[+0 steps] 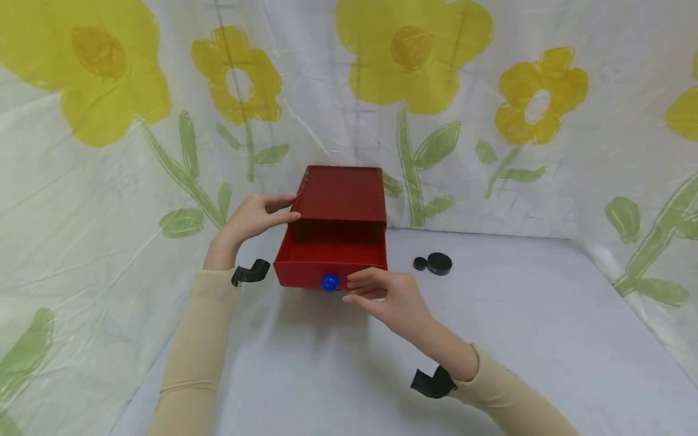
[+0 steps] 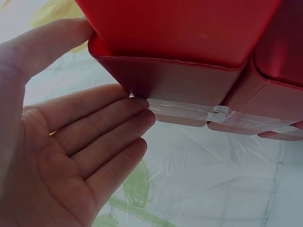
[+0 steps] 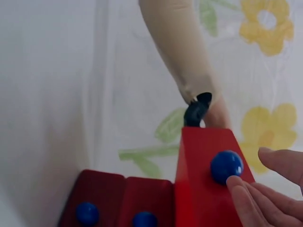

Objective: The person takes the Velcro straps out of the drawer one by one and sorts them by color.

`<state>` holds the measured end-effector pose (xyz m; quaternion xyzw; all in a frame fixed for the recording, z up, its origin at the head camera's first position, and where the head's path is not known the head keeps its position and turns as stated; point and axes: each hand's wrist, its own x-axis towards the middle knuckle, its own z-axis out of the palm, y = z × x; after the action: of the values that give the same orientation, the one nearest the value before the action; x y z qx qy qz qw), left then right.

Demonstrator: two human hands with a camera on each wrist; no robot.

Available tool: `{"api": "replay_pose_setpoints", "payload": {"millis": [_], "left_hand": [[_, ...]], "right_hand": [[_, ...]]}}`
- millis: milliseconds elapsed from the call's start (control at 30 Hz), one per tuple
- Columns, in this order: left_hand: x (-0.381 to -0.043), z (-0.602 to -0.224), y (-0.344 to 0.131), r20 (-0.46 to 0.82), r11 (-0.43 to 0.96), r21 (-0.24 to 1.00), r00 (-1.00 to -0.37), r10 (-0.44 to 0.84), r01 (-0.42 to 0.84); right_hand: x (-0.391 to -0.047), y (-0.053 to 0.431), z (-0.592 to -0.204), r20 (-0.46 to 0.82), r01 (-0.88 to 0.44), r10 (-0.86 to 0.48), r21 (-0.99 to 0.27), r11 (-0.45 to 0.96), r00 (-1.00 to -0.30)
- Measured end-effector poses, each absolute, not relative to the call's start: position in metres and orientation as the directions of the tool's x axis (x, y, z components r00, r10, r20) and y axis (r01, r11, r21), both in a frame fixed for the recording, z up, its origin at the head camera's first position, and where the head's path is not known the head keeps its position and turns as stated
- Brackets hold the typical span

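Observation:
A red drawer cabinet stands on the white table, its top drawer pulled out with no contents visible. A round blue knob sits on the drawer front. At the cabinet's upper left edge is my left hand; its fairly straight fingers rest against the side, the thumb near the front corner. My right hand hovers just right of the knob, thumb and fingers apart. In the right wrist view its fingertips overlap the blue knob; whether they touch cannot be told.
Two round black discs, one large and one small, lie on the table to the right. Two lower drawers with blue knobs appear in the right wrist view. A flower-printed curtain hangs behind and at the sides.

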<state>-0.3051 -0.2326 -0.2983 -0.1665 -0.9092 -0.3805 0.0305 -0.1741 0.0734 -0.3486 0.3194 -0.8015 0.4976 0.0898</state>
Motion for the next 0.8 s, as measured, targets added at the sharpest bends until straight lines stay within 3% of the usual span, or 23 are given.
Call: {"api": "replay_pose_setpoints", "payload": {"millis": [267,800], "left_hand": [[-0.306,-0.299,-0.232,0.181,0.653,0.683,-0.942,0.283,0.327],[-0.307,-0.300,-0.233,0.185,0.647,0.689,-0.942,0.280,0.328]], "right_hand": [[-0.173,0.059,-0.360,0.386,-0.540,-0.409,-0.747,0.387,-0.827],[-0.179,0.045,-0.364,0.382,-0.505,-0.345,-0.755,0.419,-0.857]]}}
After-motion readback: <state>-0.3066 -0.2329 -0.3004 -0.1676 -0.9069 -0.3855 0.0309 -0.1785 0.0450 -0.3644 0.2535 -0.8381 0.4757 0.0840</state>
